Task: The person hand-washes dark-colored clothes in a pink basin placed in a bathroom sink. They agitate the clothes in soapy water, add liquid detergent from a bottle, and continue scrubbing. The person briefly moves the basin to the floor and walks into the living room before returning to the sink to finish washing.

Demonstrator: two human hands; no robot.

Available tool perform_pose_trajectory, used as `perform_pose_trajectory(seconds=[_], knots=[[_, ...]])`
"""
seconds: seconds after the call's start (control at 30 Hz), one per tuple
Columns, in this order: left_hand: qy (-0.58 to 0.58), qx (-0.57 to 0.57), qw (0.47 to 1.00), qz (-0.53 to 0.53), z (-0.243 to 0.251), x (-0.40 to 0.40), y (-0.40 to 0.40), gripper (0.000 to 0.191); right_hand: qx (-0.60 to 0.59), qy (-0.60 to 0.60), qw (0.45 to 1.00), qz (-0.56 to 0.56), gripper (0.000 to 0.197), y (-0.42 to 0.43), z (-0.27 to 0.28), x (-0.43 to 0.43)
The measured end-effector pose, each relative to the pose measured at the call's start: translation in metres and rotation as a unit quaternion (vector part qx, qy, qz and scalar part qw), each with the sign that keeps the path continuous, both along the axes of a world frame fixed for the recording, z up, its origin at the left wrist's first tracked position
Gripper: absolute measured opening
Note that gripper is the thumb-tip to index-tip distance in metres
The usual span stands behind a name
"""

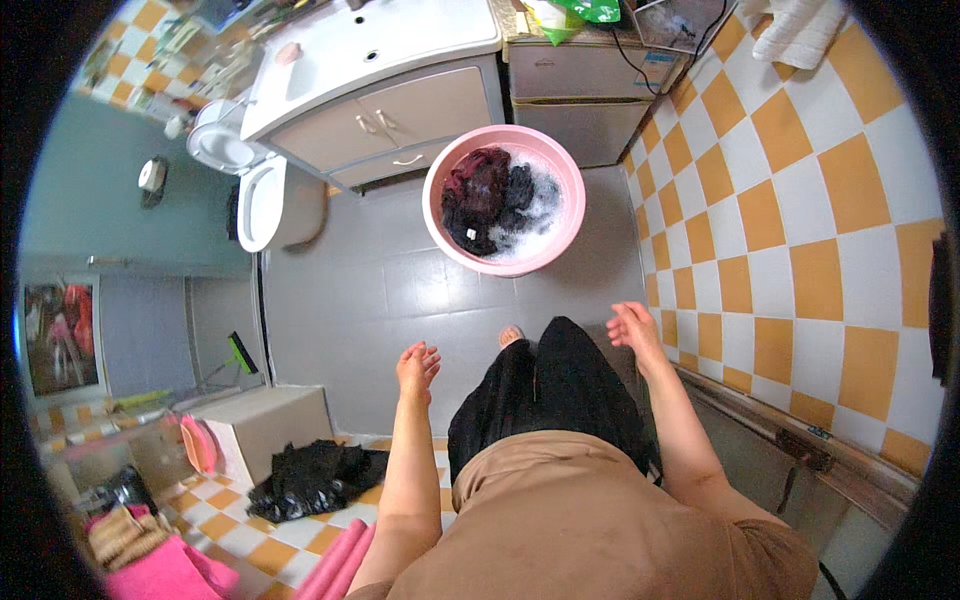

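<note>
A round pink plastic basin (pixel 564 146) stands on the grey tiled floor in front of me. Dark clothes (pixel 484 191), black and deep red, lie in it among white suds (pixel 540 232). A small white tag shows on the black cloth. My left hand (pixel 417 369) hangs in the air left of my legs, fingers loosely curled and apart, holding nothing. My right hand (pixel 631 330) is raised near the tiled wall, right of my knee, its fingers partly bent and free of any object. Both hands are apart from the basin.
Beyond the basin are a sink cabinet (pixel 420 109) and a two-drawer unit (pixel 577 120). A toilet (pixel 277 206) with raised lid stands left. A checkered wall (pixel 772 210) bounds the right. Black plastic bags (pixel 315 480) and a pink cloth (pixel 169 570) lie lower left.
</note>
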State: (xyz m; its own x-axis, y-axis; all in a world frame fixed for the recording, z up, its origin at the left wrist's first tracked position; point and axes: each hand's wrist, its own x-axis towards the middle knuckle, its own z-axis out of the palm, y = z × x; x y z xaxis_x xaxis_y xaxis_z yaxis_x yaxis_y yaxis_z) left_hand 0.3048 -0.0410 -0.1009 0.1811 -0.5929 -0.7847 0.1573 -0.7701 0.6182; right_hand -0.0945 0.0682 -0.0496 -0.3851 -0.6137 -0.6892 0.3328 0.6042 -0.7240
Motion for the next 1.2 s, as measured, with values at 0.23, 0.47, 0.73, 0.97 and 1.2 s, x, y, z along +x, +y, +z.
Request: perform_pose_trajectory(seconds=[0.23,0.47,0.73,0.97,1.2], knots=[[-0.011,0.001,0.997,-0.081,0.011,-0.041,-0.104,0.024,-0.009,0.079,0.993,0.092,0.033,-0.125,-0.062,0.028],[-0.028,0.020,0.986,-0.164,-0.001,-0.096,-0.180,0.021,0.015,0.273,0.930,0.245,0.051,-0.242,-0.136,0.053],[0.011,-0.013,0.948,-0.317,-0.022,-0.173,-0.245,0.024,0.160,0.363,0.801,0.447,0.099,-0.314,-0.177,0.048],[0.066,0.014,0.895,-0.441,-0.055,-0.189,-0.293,0.026,0.219,0.281,0.912,0.203,0.060,-0.313,-0.192,0.057],[0.077,0.132,0.852,-0.500,-0.097,-0.248,-0.311,0.048,0.123,0.000,0.951,-0.282,0.055,-0.303,-0.273,0.066]])
